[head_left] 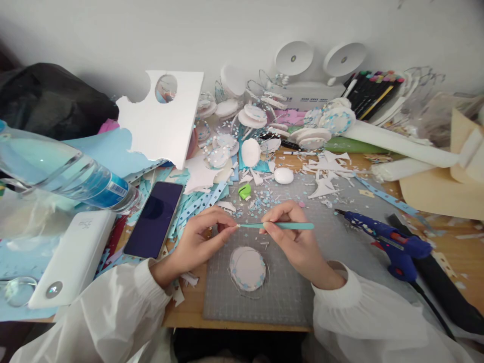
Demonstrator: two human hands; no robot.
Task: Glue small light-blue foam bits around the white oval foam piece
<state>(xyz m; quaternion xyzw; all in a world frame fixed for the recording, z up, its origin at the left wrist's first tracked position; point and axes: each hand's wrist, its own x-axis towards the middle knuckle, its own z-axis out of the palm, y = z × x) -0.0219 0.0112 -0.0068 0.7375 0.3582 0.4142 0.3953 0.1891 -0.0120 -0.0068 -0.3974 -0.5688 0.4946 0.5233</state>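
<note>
My right hand (293, 242) grips a pair of teal tweezers (298, 226), held level with the tips pointing left. At those tips the thumb and forefinger of my left hand (202, 232) pinch together; what lies between them is too small to make out. Below the tweezers, a round white disc (247, 269) with pale blue bits and thin wire around its rim lies flat on the grey cutting mat (287, 307). Small blue and white confetti pieces (260, 201) are scattered on the mat beyond my hands, near a bright green small object (245, 191) and a white oval piece (283, 175).
On the right lies a blue hot glue gun (389, 242) with its cord. A phone (154, 219), a white power bank (75, 257) and a water bottle (71, 169) crowd the left. Several decorated discs (253, 116) and a cut white foam board (166, 121) stand behind.
</note>
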